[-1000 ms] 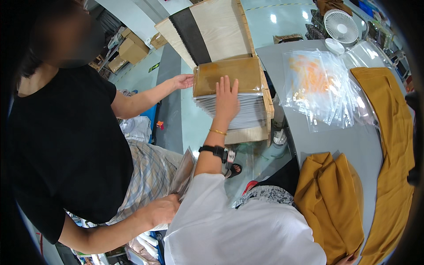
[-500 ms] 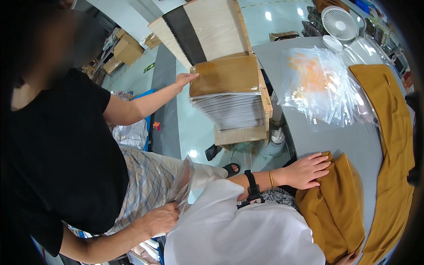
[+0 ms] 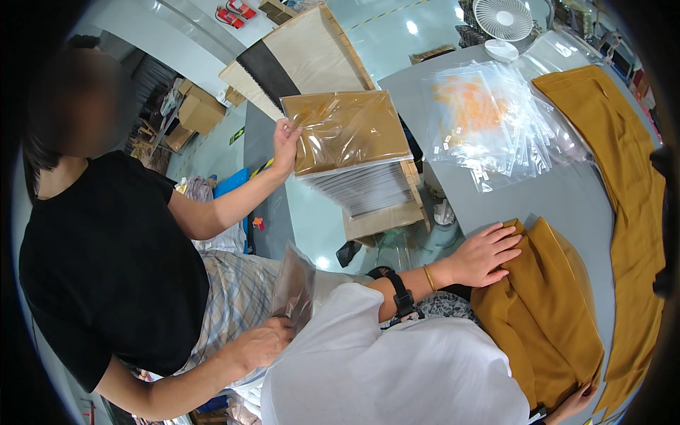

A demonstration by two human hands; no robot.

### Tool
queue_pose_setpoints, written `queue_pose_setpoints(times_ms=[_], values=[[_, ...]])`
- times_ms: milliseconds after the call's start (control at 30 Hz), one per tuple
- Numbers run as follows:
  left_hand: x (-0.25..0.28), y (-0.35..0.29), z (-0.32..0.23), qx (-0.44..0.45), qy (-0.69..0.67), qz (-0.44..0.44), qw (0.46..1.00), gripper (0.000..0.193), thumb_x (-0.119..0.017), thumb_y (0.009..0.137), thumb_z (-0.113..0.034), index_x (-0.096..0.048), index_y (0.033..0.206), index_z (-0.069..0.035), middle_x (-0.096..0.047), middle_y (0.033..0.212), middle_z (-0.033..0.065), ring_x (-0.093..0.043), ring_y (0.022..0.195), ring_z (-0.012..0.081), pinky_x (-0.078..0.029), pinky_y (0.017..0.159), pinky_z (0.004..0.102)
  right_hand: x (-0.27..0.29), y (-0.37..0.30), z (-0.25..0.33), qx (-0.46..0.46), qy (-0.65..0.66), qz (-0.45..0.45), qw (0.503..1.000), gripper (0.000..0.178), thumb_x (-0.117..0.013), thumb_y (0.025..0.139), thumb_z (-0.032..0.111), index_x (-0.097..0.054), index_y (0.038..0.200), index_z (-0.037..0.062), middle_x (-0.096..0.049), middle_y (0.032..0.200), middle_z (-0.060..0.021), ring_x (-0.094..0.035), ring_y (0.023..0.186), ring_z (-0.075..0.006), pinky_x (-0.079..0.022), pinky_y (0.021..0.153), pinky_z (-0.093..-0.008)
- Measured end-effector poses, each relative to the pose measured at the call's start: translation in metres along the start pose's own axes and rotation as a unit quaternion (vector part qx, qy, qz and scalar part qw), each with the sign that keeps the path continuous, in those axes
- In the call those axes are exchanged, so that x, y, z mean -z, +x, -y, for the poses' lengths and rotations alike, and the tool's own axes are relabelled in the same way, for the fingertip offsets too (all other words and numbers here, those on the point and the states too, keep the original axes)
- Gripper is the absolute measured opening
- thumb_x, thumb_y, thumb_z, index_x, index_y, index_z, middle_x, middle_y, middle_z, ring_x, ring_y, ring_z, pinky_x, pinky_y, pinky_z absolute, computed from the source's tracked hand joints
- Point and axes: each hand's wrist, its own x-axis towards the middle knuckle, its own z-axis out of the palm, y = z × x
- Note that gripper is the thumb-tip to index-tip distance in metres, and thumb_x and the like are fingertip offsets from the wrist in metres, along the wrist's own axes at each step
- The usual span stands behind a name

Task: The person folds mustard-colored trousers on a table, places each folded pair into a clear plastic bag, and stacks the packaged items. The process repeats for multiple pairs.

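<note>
My left hand (image 3: pixel 489 255) lies open on a folded mustard-yellow garment (image 3: pixel 542 312), fingers spread over its upper left corner. At the garment's lower right edge, my right hand (image 3: pixel 579 401) is partly in view, its fingers closed on the cloth. A second long mustard-yellow garment (image 3: pixel 627 212) stretches along the right side of the grey table (image 3: pixel 567 202). Clear plastic bags (image 3: pixel 489 120) with orange print lie in a fanned pile beyond my left hand.
A co-worker in black stands at left, one hand (image 3: pixel 285 145) on a bagged mustard garment (image 3: pixel 350 131) atop a stack, the other hand (image 3: pixel 265 343) by a clear bag (image 3: pixel 294 283). A wooden stand (image 3: pixel 375 227) supports the stack. A white fan (image 3: pixel 503 20) stands at the table's far end.
The co-worker has tilted up the bagged garment on the stack and shifted the clear bag upward. My right hand shows more at the garment's edge. My left hand stays on the cloth.
</note>
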Motion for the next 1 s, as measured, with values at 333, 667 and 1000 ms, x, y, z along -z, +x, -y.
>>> queue_pose_setpoints(times_ms=[333,667,1000], values=[[0.008,-0.012,-0.015,0.004,0.022,0.025,0.999,0.054,-0.076,0.087,-0.031,-0.065,0.134,-0.007,-0.056,0.151,0.0179,-0.047,0.145,0.039,-0.036,0.122,0.0541,0.009,-0.052,0.021,-0.117,0.389,-0.007,0.914,0.039,-0.062,0.109,0.024,-0.062,0.138,-0.0023,-0.069,0.135,-0.0152,-0.065,0.117,-0.0235,-0.052,0.104,-0.0376],[0.064,-0.002,-0.023,-0.016,-0.025,-0.096,0.995,0.022,-0.075,0.09,-0.008,-0.07,0.112,-0.004,-0.067,0.128,0.013,-0.064,0.112,0.0354,-0.054,0.096,0.0435,0.024,-0.091,0.085,-0.028,0.285,-0.121,0.951,0.021,-0.074,0.103,0.017,-0.061,0.091,0.005,-0.05,0.077,0.0065,-0.041,0.071,-0.0054,-0.036,0.064,-0.0223],[0.036,0.099,0.013,-0.12,-0.02,0.176,0.977,0.022,-0.079,0.084,-0.011,-0.07,0.103,-0.006,-0.068,0.101,0.0075,-0.059,0.113,0.0313,-0.05,0.095,0.0429,0.025,-0.092,0.096,-0.034,0.304,-0.113,0.945,0.02,-0.073,0.104,0.017,-0.061,0.092,0.0056,-0.052,0.08,0.0073,-0.043,0.074,-0.004,-0.036,0.066,-0.0213]])
